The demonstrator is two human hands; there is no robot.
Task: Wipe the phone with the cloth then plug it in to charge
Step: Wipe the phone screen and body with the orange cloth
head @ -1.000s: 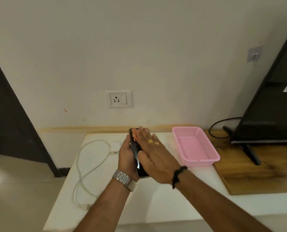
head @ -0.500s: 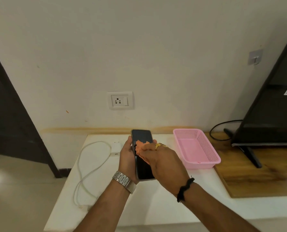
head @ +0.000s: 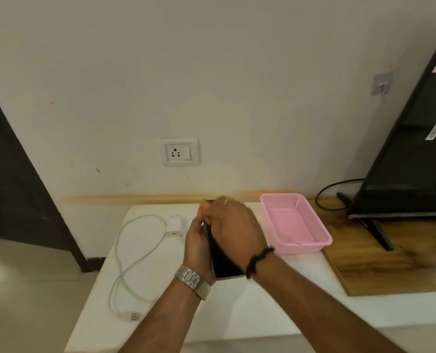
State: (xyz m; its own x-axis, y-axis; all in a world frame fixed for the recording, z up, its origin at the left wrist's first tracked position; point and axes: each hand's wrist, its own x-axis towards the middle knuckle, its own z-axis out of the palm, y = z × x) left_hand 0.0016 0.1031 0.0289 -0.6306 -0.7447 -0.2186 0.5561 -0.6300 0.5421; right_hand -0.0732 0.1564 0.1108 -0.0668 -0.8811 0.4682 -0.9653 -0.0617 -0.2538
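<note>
A: Where's the phone (head: 223,261)?
B: Over the table (head: 237,314), long axis near to far, gripped by the left hand (head: 199,247).
A: The right hand (head: 234,225)?
B: Now farther along, curled over it, pinching the cloth (head: 203,210).

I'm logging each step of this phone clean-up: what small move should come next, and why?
Probably another wipe stroke down the phone: the left hand holds it, the right hand presses the orange cloth at its top, and the charger and cable lie untouched.
</note>
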